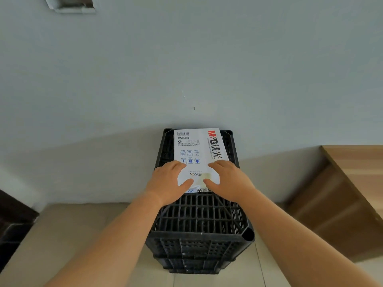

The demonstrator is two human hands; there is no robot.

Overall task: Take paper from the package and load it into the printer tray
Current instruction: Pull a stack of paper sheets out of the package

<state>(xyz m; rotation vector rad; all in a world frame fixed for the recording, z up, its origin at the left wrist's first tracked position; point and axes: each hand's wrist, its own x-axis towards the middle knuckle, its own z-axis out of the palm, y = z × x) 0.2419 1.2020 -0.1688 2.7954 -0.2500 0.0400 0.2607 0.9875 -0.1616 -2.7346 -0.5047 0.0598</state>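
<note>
The paper package [199, 156] lies flat just right of the frame's centre, a white wrapped ream with its long side running away from the viewer. Its printing reads upside down: a red and black logo with large black characters runs along the right side, a barcode sits at the far left corner, and rows of small blue icons cross the middle left. The near end looks loosened, with a blue-printed strip showing along the near edge. Part of the near end is hidden, so the opening cannot be judged.
</note>
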